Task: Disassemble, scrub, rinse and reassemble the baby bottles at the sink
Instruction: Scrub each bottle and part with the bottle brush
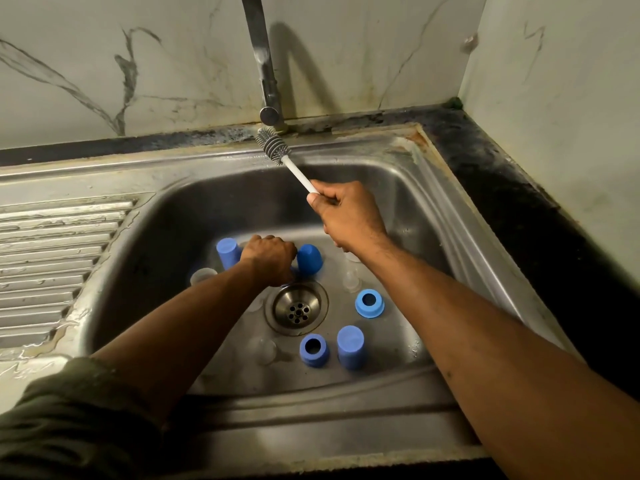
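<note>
Baby bottle parts lie scattered in the steel sink (408, 202). My right hand (346, 216) grips the white handle of a grey bottle brush (273, 143), whose head points up toward the tap. My left hand (268, 259) is curled down over something near the drain; what it holds is hidden. Beside it stand a light blue cap (228, 251) and a dark blue cap (309, 259). Nearer me are a light blue collar ring (370, 303), a dark blue collar ring (313, 349) and another light blue cap (350, 346). Clear parts (203, 275) sit faintly around the basin.
The tap spout (265, 64) hangs over the sink's back edge; no water is visible. The drain strainer (296, 308) sits mid-basin. A ribbed, wet draining board (52, 258) lies to the left. A dark counter (512, 188) and marble wall bound the right.
</note>
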